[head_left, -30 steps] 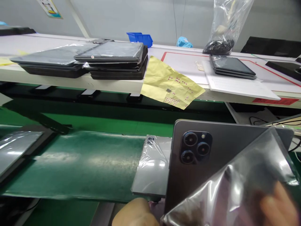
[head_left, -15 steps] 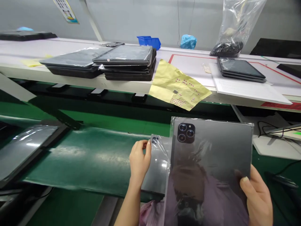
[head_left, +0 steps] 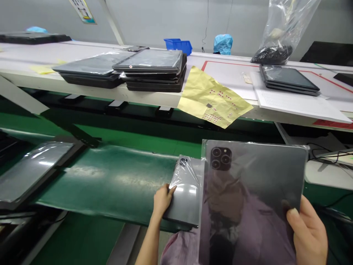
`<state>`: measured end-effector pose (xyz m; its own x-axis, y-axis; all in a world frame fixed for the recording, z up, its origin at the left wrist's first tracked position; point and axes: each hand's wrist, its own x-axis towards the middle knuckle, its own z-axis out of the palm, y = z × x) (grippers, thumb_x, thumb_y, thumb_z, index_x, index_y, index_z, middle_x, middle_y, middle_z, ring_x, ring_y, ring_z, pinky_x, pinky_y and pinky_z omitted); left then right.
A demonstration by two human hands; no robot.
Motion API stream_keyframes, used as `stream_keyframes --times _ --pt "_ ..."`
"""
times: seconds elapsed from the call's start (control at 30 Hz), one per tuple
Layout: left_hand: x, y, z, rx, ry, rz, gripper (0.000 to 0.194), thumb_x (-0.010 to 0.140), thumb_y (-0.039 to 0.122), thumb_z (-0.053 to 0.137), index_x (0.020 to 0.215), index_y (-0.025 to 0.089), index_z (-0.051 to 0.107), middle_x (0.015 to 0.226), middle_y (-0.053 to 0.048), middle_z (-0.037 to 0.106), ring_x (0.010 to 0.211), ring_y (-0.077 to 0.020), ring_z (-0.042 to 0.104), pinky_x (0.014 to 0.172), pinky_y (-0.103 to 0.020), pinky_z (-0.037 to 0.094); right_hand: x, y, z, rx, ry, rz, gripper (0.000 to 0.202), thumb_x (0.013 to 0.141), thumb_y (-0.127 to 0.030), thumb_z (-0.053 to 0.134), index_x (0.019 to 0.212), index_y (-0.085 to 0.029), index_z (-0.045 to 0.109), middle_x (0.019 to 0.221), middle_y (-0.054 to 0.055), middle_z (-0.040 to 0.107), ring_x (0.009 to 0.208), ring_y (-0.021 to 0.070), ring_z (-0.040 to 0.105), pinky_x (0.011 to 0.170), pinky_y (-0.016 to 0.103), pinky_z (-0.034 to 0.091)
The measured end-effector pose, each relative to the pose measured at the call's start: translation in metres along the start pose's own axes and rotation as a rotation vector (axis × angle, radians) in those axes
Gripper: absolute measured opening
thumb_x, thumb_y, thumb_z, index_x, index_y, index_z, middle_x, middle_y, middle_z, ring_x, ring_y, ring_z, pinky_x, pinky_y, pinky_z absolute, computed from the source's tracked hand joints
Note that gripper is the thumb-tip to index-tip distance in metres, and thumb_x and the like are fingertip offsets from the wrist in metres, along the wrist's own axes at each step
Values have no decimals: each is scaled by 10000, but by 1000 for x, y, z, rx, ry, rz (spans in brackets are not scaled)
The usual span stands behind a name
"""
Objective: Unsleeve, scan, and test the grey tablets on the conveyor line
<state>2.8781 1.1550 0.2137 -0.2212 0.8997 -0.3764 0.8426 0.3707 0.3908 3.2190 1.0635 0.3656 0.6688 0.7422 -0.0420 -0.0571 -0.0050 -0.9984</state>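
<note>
Item one: bagged grey tablet [head_left: 253, 198], camera side toward me, held upright in front of me in my right hand [head_left: 310, 232], grip clenched on its lower right edge with the thumb across the plastic. Item two: second bagged tablet [head_left: 185, 193], lying flat on the near edge of the green conveyor belt [head_left: 110, 180], partly behind the first, my left hand [head_left: 162, 198] grasping its lower left edge. Beyond, on the white counter [head_left: 138, 97]: stacked dark tablets [head_left: 154, 70], a crumpled yellow sheet [head_left: 213, 97], a blue bin [head_left: 178, 45].
</note>
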Motion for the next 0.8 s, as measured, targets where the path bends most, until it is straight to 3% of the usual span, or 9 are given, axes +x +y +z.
stream_keyframes --times 0.1,0.23,0.3,0.37,0.43,0.57,0.67,0.73,0.8 --pt "-11 2 -18 -153 41 112 237 856 444 416 762 227 411 769 -71 638 776 -231 619 701 -296 390 8 -4 6 -79 -48 147 798 615 -569 821 1300 -216 613 1188 96 671 1014 269 660 713 247 589" --pt "-41 18 -47 -522 57 231 336 792 556 450 751 230 383 543 66 423 526 -119 411 568 -241 320 20 9 4 -133 -79 250 826 653 -591 796 1359 -235 560 994 91 717 740 219 669 594 270 573" --pt "-58 30 -62 -698 37 183 404 762 601 515 862 214 456 526 76 441 496 -103 382 526 -224 294 25 19 0 -138 -77 250 831 663 -569 803 1379 -237 539 862 64 713 635 178 638 542 235 542" --pt "-74 44 -74 -887 34 143 584 737 621 589 1118 188 493 549 71 482 491 -104 403 503 -221 303 28 28 -3 -155 -50 228 848 656 -560 813 1381 -216 537 742 37 681 575 148 601 499 197 503" --pt "-88 59 -83 -1016 88 165 794 732 610 645 1352 164 429 528 95 397 470 -90 357 483 -218 291 29 33 -2 -169 -27 209 877 654 -576 807 1387 -182 530 691 27 654 534 127 557 456 179 461" --pt "-110 92 -82 -1072 188 314 776 786 545 659 1405 110 483 527 104 198 471 -59 206 456 -220 217 25 33 7 -104 -40 119 832 671 -636 767 1327 -158 583 958 82 699 682 124 605 548 158 498" --pt "-123 110 -73 -1057 169 465 593 866 443 613 1375 148 543 526 89 234 470 -58 234 448 -215 251 17 21 12 -65 -149 60 751 750 -706 651 1286 -181 610 1153 111 664 897 181 650 662 185 543" --pt "-131 116 -68 -985 191 622 489 912 321 573 1392 240 529 514 88 258 449 -53 251 432 -200 262 10 10 13 -22 -234 4 757 750 -745 614 1268 -193 617 1148 126 665 886 215 662 634 232 556" --pt "-139 118 -67 -887 275 777 523 931 204 528 1435 324 456 517 89 346 443 -54 326 429 -180 300 4 0 12 29 -226 -56 699 685 -684 727 1182 -196 662 1048 112 697 801 221 671 596 252 554"
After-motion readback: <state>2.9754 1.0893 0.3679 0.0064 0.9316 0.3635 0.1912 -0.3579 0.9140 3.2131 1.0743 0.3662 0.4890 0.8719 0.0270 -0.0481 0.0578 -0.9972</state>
